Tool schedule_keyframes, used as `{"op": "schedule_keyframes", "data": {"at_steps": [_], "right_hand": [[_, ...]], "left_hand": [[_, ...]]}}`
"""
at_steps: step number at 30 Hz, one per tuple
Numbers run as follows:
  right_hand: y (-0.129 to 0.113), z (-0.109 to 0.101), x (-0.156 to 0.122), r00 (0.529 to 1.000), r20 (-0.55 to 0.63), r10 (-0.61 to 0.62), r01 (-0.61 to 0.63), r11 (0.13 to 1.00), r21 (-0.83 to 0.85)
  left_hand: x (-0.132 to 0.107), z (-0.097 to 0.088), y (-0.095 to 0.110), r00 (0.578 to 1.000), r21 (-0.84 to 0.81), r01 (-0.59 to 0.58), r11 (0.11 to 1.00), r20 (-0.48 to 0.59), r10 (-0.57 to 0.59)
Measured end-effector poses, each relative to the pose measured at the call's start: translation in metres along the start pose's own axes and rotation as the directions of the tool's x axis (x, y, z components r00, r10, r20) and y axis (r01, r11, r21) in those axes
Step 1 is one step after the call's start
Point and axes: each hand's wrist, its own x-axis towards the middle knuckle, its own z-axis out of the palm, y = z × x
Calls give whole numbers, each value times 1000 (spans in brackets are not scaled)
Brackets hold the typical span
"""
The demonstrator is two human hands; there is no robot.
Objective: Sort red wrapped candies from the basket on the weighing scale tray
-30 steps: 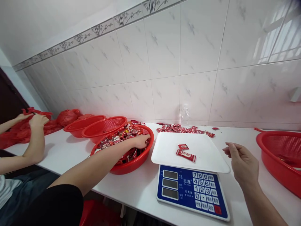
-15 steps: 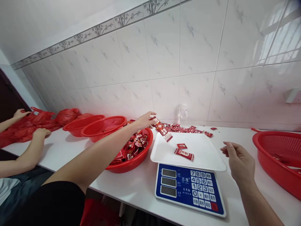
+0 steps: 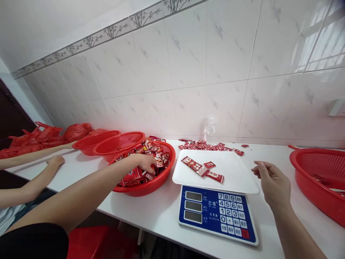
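Note:
My left hand (image 3: 147, 162) reaches down into a red basket (image 3: 151, 186) full of red candy packets (image 3: 157, 155), fingers curled among them; what they grip is hidden. A blue electronic scale (image 3: 217, 213) carries a white weighing tray (image 3: 237, 178) with three red packets (image 3: 201, 168) on it. My right hand (image 3: 272, 182) hovers just right of the tray, fingers loosely bent and apart, holding nothing.
Two more red baskets (image 3: 118, 143) stand left of the full one, another red basket (image 3: 318, 180) at the far right. Loose packets (image 3: 207, 146) and a clear bottle (image 3: 211, 131) lie by the tiled wall. Another person's arms (image 3: 40, 169) reach toward red bags (image 3: 40, 136) at left.
My left hand dropped a long packet onto the weighing tray, then went back down into the candy basket. The other person's arms stretched out along the table.

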Motion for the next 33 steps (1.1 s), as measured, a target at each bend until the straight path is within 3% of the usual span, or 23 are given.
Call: {"op": "schedule_keyframes", "data": {"at_steps": [6,11,16,21,27,33], "right_hand": [[2,1,1,1000,21,9,-8,999,-45],[1,1,1,1000,27,12,-12,1000,-21],[1,0,1,1000,27,12,-11,999,-36],[5,1,2,999,32,11,-10,999,-35],[8,1,3,999,30,18,-17,999,-28],[8,0,2,999,39,20,-18,999,-39]], "left_hand": [[5,7,12,997,145,-51,988,-51,59],[7,-3,8,985,88,-109,990,-124,119],[1,-25,-9,965,44,-74,996,-248,83],[-4,-41,-25,931,-136,-66,989,-365,12],[3,-41,-38,870,-232,-83,969,-490,-42],[4,-37,-36,816,-269,-47,962,-566,-118]]}}
